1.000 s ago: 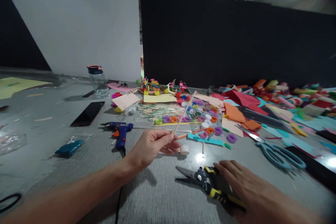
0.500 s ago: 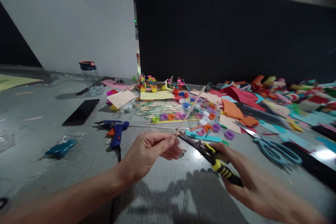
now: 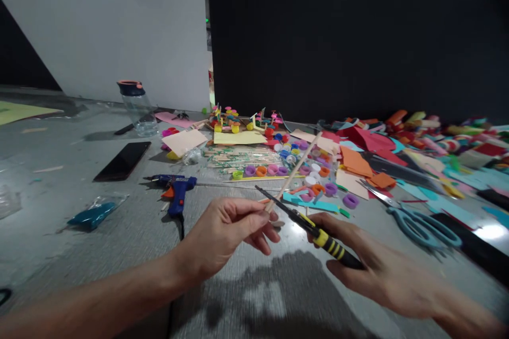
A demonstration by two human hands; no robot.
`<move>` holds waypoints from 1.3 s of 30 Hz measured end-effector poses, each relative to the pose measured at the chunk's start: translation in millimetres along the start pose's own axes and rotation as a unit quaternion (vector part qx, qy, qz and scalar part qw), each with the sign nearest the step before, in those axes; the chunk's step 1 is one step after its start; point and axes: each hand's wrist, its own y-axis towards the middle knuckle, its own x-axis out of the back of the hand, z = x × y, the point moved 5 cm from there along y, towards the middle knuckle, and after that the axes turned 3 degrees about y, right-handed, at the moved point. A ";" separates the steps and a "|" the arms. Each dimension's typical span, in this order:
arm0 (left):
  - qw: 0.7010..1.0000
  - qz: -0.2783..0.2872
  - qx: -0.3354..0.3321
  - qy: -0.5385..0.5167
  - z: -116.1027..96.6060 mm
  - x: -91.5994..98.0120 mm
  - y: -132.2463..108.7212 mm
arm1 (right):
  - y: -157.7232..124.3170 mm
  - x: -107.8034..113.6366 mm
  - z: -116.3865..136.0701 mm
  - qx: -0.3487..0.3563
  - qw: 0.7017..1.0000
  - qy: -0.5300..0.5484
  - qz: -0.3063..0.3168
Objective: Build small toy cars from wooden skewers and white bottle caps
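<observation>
My left hand [image 3: 230,230] pinches the near end of a thin wooden stick [image 3: 296,169], which slants up and away to the right. My right hand [image 3: 369,270] grips the yellow-and-black handles of a pair of cutting pliers [image 3: 310,228]. The pliers' dark jaws point left and cross the stick just beyond my left fingertips. Both hands are raised a little above the grey table [image 3: 119,233].
A blue glue gun [image 3: 177,190] and a black phone [image 3: 123,160] lie to the left, teal scissors [image 3: 421,225] to the right. Coloured bottle caps [image 3: 302,175], wooden sticks [image 3: 242,159] and paper scraps [image 3: 397,159] cover the far middle and right. A clear jar [image 3: 137,108] stands far left.
My right hand picked the pliers up off the table and brought their jaws left to the stick. My left hand kept holding the stick, shifting slightly.
</observation>
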 end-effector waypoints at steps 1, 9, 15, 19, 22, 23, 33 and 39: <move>1.000 0.002 0.000 -0.005 0.2 -0.5 -0.2 | 0.3 0.3 1.7 0.004 1.000 0.002 0.000; 1.000 -0.004 0.005 -0.018 1.2 -0.6 -1.0 | 1.8 -1.4 0.3 0.009 1.000 0.000 0.002; 1.000 -0.005 0.000 -0.011 -2.3 -2.1 0.5 | 2.2 -0.6 5.1 0.005 1.000 0.004 0.011; 1.000 -0.008 -0.002 -0.003 -1.2 -1.8 0.6 | 2.1 -1.3 4.3 0.006 1.000 -0.011 0.006; 1.000 -0.005 -0.001 0.000 0.7 -2.0 0.3 | 1.0 -4.7 -2.4 -0.001 1.000 -0.024 0.008; 1.000 -0.003 0.001 0.001 1.3 -2.3 0.1 | 0.4 -5.8 -4.7 -0.001 1.000 -0.030 0.005; 0.999 0.012 0.034 -0.012 16.3 -3.0 3.0 | 3.5 -14.2 -7.1 0.009 0.997 -0.080 -0.008; 0.998 0.035 0.043 -0.032 25.7 -4.0 7.7 | 1.9 -15.4 -10.0 0.013 0.999 -0.040 0.001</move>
